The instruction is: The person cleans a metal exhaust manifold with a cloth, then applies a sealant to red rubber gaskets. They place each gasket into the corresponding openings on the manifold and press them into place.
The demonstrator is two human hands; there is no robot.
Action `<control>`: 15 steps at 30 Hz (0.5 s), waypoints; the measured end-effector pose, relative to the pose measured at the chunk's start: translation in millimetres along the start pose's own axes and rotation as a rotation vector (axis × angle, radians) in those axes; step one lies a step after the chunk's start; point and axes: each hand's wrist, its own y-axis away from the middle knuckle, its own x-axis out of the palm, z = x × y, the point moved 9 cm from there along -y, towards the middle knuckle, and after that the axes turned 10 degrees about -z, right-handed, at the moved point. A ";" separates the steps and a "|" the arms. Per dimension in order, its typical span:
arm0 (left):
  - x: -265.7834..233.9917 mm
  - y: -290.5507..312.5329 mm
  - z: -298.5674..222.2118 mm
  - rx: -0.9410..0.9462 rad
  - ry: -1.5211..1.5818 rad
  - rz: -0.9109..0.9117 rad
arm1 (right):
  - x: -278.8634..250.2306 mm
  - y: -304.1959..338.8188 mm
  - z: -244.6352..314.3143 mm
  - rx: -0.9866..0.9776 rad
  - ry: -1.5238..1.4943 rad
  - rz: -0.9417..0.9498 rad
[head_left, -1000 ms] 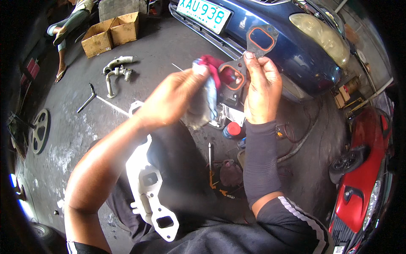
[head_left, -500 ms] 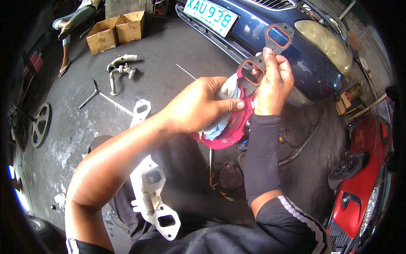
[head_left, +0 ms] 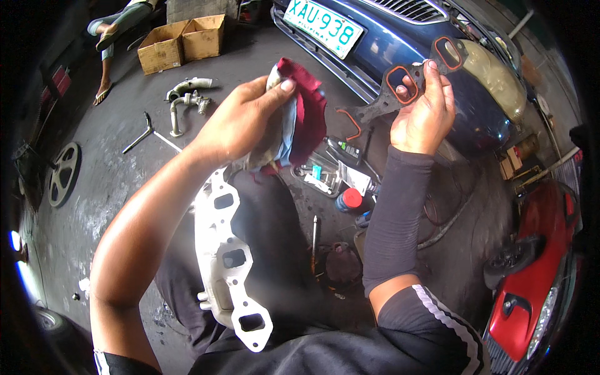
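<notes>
My left hand (head_left: 240,122) is closed around a bunched rag (head_left: 307,122), dark red with light blue and whitish layers. Farther to the right, my right hand (head_left: 425,119) pinches a long, flat, dark grey manifold gasket (head_left: 374,110) near its upper end. Orange-red sealing beads edge its openings. Rag and gasket are apart, and the gasket is tilted in front of the blue car. Across my lap, by my left thigh, rests a pale metal intake manifold (head_left: 219,230) with several ports in its flange. Neither hand touches it; my left forearm hides part of its far end.
A blue car's front (head_left: 369,44) stands ahead, and a red car (head_left: 531,275) at right. On the floor are metal pipes (head_left: 187,103), a T-handle wrench (head_left: 147,131), cardboard boxes (head_left: 161,50), a red-capped can (head_left: 350,199) and a parts tray (head_left: 315,178). A person's legs (head_left: 107,59) show far left.
My left hand has drawn the rag leftward, away from the gasket. My right hand has shifted slightly right with the gasket, baring more of its length.
</notes>
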 end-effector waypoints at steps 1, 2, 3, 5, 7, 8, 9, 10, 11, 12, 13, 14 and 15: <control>-2.2 -3.0 -6.2 0.028 -0.035 -0.004 | 3.4 -0.1 0.1 -0.012 0.006 -0.005; -9.0 -6.8 -11.6 0.058 -0.192 -0.066 | 8.7 0.1 1.1 -0.027 0.001 0.009; -5.3 -5.8 -16.5 0.068 -0.117 -0.045 | 14.9 1.3 1.1 -0.041 -0.015 0.030; 3.9 -3.2 -33.3 0.175 -0.241 0.032 | 28.4 4.4 -0.4 -0.034 -0.007 0.084; 8.2 6.7 -54.4 0.356 -0.410 0.028 | 42.2 4.7 -9.5 0.025 -0.035 0.107; 6.2 10.7 -66.4 0.454 -0.502 -0.025 | 50.4 6.4 -18.9 0.106 -0.099 0.141; 3.1 15.5 -79.2 0.560 -0.594 -0.069 | 57.8 8.5 -26.8 0.178 -0.164 0.176; -5.9 19.0 -88.5 0.597 -0.608 -0.133 | 64.7 11.6 -39.0 0.277 -0.190 0.201; -15.2 25.4 -93.7 0.609 -0.662 -0.173 | 72.0 19.0 -49.2 0.359 -0.182 0.272; -24.7 33.3 -100.7 0.663 -0.747 -0.206 | 78.9 27.2 -58.7 0.427 -0.178 0.343; -36.0 40.5 -103.4 0.670 -0.854 -0.238 | 84.1 36.8 -67.5 0.494 -0.171 0.411; -43.0 51.8 -108.4 0.753 -0.966 -0.256 | 87.9 50.3 -78.5 0.571 -0.104 0.499; -54.2 51.5 -94.8 0.589 -1.019 -0.190 | 94.3 65.5 -87.7 0.626 -0.040 0.625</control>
